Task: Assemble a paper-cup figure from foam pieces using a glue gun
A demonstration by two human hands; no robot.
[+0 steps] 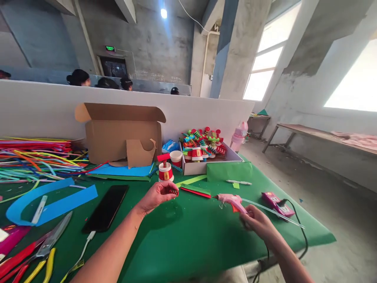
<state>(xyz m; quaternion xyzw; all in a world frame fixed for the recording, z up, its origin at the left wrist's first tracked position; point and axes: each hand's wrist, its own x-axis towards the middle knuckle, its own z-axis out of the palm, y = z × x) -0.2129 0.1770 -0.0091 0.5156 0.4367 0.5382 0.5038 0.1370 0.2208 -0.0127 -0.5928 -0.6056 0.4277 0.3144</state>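
Note:
My left hand (156, 197) pinches a small folded paper spring (173, 192), red and dark, above the green table. My right hand (257, 221) is wrapped round the handle of a pink hot glue gun (230, 199), its nozzle pointing left. A long clear glue stick (273, 212) sticks out of the gun's back. Just beyond my left hand stands an upturned paper cup figure (165, 172) with a red band, a red strip on top and coiled arms. Red and green paper strips (196, 191) lie between the hands.
A box of finished cup figures (212, 151) stands at the back, beside a cardboard box (123, 133). Pipe cleaners (38, 157), a phone (106, 208), scissors (54, 236) and a blue strip (67, 202) lie left. A purple power socket (277, 204) with a cable sits right.

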